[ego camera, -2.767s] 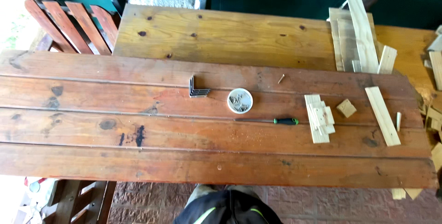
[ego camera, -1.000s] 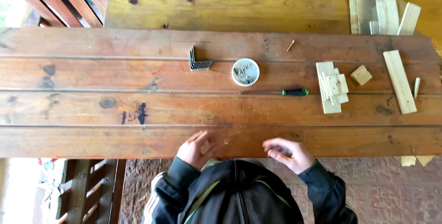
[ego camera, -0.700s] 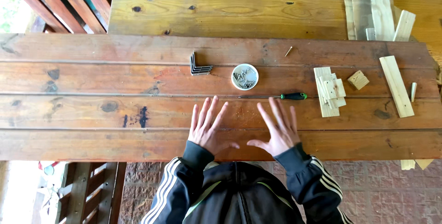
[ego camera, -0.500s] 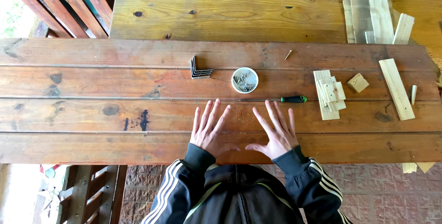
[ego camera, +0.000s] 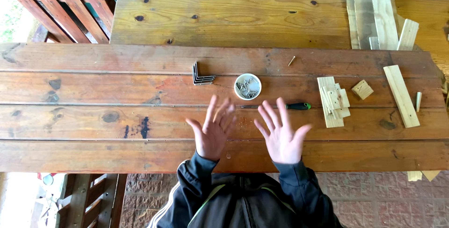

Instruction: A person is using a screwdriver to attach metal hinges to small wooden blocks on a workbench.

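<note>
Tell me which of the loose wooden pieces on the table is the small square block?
It is the small square block, lying alone between the stack of short strips and the long flat strip; the others are elongated.

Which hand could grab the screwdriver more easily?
Probably the right hand. The screwdriver lies on the table just past its fingertips, with the green and black handle out to the right. The left hand is open too, but sits further from the handle.

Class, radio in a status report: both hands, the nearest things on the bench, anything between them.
Left hand and right hand open, empty, palms up over bench. Screwdriver lies beyond right hand's fingertips; screw dish past it. Nothing between.
</note>
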